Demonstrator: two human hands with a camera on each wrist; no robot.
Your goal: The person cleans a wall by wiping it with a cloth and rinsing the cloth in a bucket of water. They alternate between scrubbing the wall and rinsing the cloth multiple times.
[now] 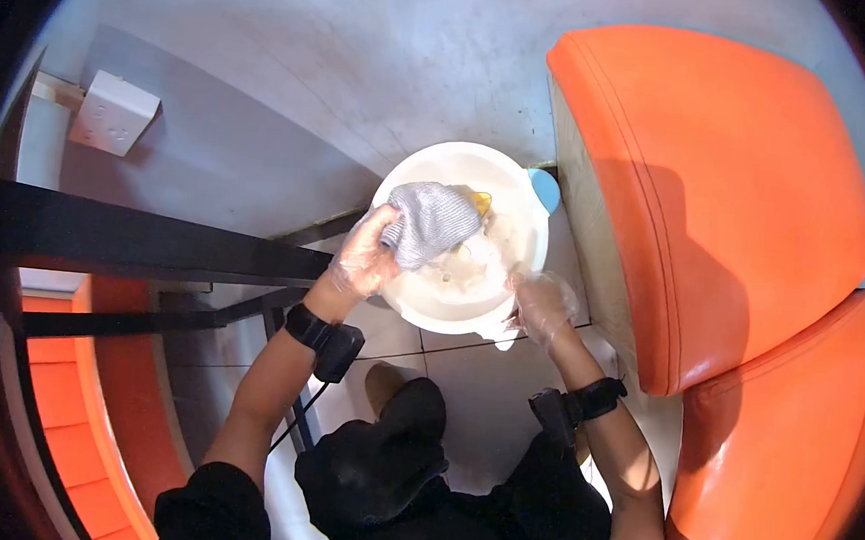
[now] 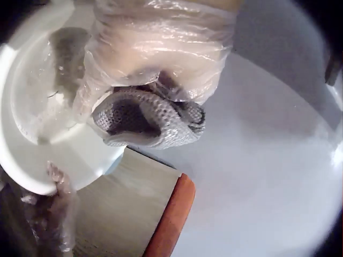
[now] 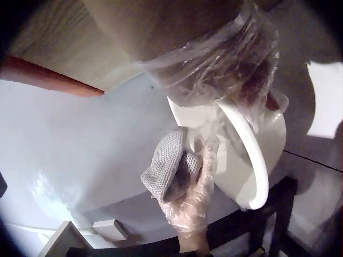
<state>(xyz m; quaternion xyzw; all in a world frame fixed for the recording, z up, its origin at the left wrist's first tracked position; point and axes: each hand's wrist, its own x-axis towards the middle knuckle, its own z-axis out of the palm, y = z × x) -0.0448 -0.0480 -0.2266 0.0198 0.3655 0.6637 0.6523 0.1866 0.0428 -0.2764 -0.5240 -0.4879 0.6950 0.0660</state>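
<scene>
A grey textured cloth is held in the left hand over the left side of a white basin. In the left wrist view the cloth hangs folded below the gloved left hand, its fingers curled round it. The right hand, in a clear plastic glove, grips the basin's right front rim; in the right wrist view the right hand covers part of that rim. Inside the basin are cloudy liquid and a small yellow item.
Orange padded seats stand on the right, close beside the basin. A dark table frame runs along the left, and a grey wall rises behind. A white socket box is on the wall. Tiled floor lies under the basin.
</scene>
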